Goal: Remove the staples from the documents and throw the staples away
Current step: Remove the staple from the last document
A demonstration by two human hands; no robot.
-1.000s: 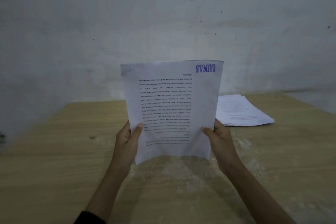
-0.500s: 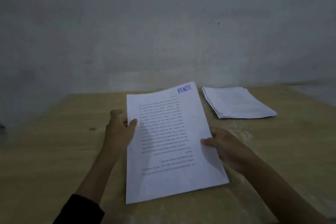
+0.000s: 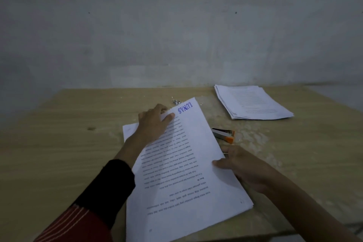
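White printed document with blue "LUNAS" stamp [image 3: 188, 165] lies askew on the light wooden worktop [image 3: 59, 143], text upside down, near end at the front edge. Right hand [image 3: 242, 167] pinches its right edge, thumb on top, fingers underneath. Left hand [image 3: 154, 124] grips the far left corner by the stamp, thumb on the page, fingers curled behind. Loose white sheet [image 3: 128, 129] pokes out under the left wrist. Black-and-orange stapler [image 3: 225, 134] just right of the document, partly hidden. Small heap of pulled metal staples [image 3: 176, 102] beyond the stamp corner. White paper stack [image 3: 253, 102] far right, well apart.
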